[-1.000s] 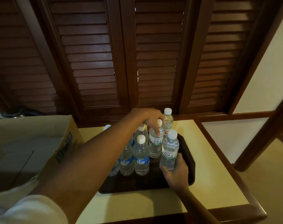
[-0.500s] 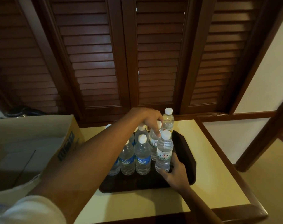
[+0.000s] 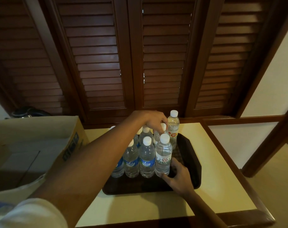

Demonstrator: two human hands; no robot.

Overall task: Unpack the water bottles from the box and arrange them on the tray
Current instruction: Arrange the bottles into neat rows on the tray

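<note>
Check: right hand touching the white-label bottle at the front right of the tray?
Touching. The head view shows the right hand with its fingers curled against the base of the white-label bottle, which stands upright on the tray.

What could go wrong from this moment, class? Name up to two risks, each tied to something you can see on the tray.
1. The bottles stand upright and packed close; the right hand at the base of the front-right bottle could nudge it into its blue-label neighbour and tip the row.
2. The left hand reaches over the caps to a back bottle; its forearm might knock a bottle over, perhaps off the dark tray.
</note>
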